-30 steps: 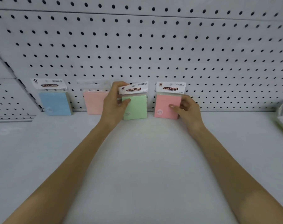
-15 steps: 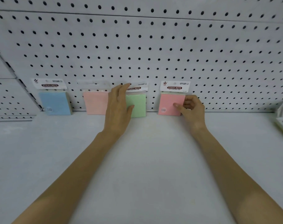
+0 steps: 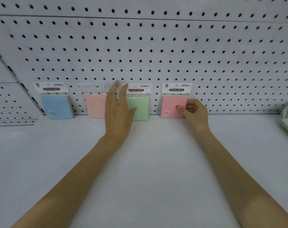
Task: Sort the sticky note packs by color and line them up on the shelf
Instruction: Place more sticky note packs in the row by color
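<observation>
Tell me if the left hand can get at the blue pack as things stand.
Probably yes. The left hand is open and empty, and the blue pack leans against the pegboard further left, with bare shelf before it and nothing between.

A shop display is showing here: a white pegboard back wall [image 3: 156,50] is rising behind a plain white shelf [image 3: 148,162]. Retail-packaged sticky note packs [image 3: 173,102] with printed hang-tab headers are standing along it.

4 packs [image 3: 173,106] stand leaning against the pegboard [image 3: 156,55].
</observation>
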